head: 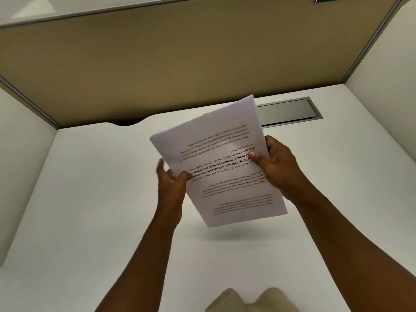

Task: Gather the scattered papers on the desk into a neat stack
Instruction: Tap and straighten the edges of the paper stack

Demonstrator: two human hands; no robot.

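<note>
A stack of white printed papers [216, 140] is held in the air above the white desk [90, 210], tilted, with its text upside down to me. My left hand [171, 179] grips the stack's left edge, thumb on top and fingers behind. My right hand [273, 164] holds the right edge, thumb pressed on the printed face. The sheets lie nearly flush, with slight offsets at the top corner. A faint shadow of the stack falls on the desk below it.
A grey metal cable flap [290, 111] is set into the desk behind the papers. Tan partition panels [180, 64] close the back, white side walls stand left and right. A dark notch [127, 123] cuts the desk's back edge. My knees [249, 300] show at the bottom.
</note>
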